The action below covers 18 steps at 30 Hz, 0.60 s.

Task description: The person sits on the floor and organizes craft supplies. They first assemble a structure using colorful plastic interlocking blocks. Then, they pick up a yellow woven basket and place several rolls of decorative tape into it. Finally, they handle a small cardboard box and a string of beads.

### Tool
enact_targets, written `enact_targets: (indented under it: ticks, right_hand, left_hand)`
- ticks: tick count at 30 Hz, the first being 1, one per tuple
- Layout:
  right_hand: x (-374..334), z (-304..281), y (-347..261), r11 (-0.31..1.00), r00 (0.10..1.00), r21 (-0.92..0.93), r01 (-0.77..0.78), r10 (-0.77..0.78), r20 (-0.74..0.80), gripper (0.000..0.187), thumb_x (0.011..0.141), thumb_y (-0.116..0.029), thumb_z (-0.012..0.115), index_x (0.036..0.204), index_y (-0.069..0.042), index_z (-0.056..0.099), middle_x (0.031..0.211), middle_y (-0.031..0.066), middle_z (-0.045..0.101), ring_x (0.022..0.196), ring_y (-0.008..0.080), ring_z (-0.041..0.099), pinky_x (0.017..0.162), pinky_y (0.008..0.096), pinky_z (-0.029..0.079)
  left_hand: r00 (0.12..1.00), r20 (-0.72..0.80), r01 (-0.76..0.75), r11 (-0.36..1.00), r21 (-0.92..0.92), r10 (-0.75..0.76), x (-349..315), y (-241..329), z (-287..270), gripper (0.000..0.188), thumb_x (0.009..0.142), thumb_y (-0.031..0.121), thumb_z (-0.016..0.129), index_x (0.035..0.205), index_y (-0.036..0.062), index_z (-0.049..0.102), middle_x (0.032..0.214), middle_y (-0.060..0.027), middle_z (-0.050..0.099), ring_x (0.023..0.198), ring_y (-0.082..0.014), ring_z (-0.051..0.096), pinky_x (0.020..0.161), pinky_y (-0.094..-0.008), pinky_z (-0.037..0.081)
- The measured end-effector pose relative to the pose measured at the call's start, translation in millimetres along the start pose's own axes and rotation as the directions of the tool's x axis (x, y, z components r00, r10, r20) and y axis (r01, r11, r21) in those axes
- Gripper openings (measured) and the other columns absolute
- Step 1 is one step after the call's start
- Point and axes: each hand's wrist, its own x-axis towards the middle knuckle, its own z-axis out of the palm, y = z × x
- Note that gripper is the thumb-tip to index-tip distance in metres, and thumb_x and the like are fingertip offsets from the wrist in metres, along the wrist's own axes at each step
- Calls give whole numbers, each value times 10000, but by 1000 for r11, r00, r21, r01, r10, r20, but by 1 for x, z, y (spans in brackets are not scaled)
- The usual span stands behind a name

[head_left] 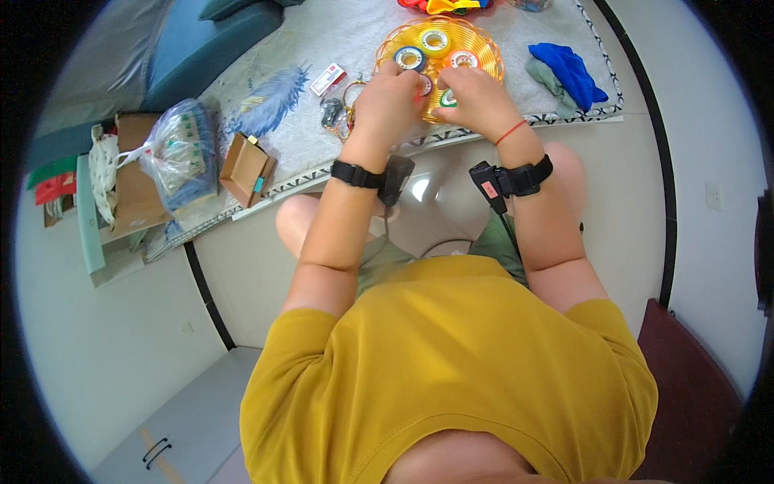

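Note:
A round amber plate with a wavy ribbed rim [493, 50] lies near the front edge of the covered table and holds several rolls of tape. My left hand [393, 98] is over its left side, fingers curled on a red tape roll [426, 85] that they partly cover. At the plate's front, my right hand [482, 103] has thumb and fingers around a green tape roll [448, 98], mostly hidden by the hand. Behind them sit a yellow tape roll [435, 43], a blue tape roll [409, 58] and an orange tape roll [464, 60].
Left of the plate are small bagged items [332, 111] and a red-and-white box [327, 80]. Farther left stand an open brown box [247, 171] and a tied plastic bag [181, 153]. Blue cloth [569, 74] lies at the right; colourful pieces [447, 6] are at the back.

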Motion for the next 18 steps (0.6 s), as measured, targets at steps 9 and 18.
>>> enact_targets:
  ticks: [9, 18]
  right_hand:
    - [12, 6, -17, 985, 971, 119, 126, -98, -216, 417, 669, -195, 803, 947, -55, 525, 928, 124, 570, 892, 323, 575, 764, 406, 485]
    - [22, 37, -20, 993, 950, 56, 105, -83, -300, 479, 641, -170, 818, 967, -38, 493, 944, 148, 549, 898, 333, 568, 769, 406, 486]
  left_hand:
    - [945, -65, 276, 890, -363, -319, 1, -22, -18, 326, 845, 330, 667, 876, 7, 639, 883, -189, 622, 842, -378, 604, 740, -432, 484]
    - [966, -239, 36, 964, -263, -101, -7, -34, -4, 352, 867, 296, 671, 1022, -14, 611, 920, -200, 634, 791, -290, 614, 726, -381, 494]
